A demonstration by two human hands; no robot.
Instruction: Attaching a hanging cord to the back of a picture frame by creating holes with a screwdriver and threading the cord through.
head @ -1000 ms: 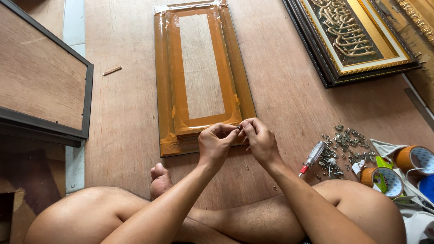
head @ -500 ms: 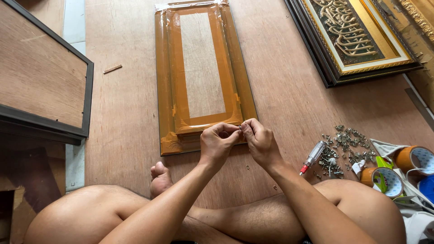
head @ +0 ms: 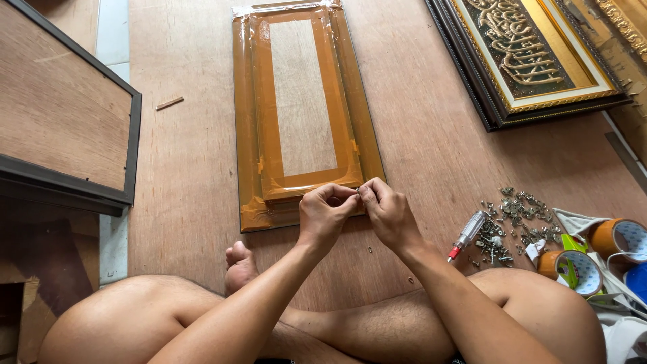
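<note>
The left hand [head: 325,213] and the right hand [head: 387,210] meet fingertip to fingertip just over the near end of the taped frame back [head: 300,114], both curled nearly closed, thumbs and forefingers pinched around a small metal piece [head: 358,191] — too tiny to make out its exact shape, though it looks like one of the little fittings from the pile at the right. A piece that small should be light and stiff but easy to lose; I judge a fingertip pinch on its flat sides the only sensible hold, since it could spring out and vanish on the floor. Below the hands, the frame back lies flat on the plywood floor [head: 189,168], wrapped in glossy brown tape that looks slick, with a bare board panel in its middle; its near edge sits just beyond the person's foot [head: 239,264]. To the right, well apart from the hands, lie a scatter of small metal fittings [head: 512,216], a small screwdriver with a red tip [head: 467,234] and rolls of tape [head: 620,237]. Farther off, a dark and gold framed picture [head: 532,54] fills the upper right corner, and another dark-framed board [head: 64,128] leans in at the left — the open floor between them leaves fair room on both sides of the frame back.
</note>
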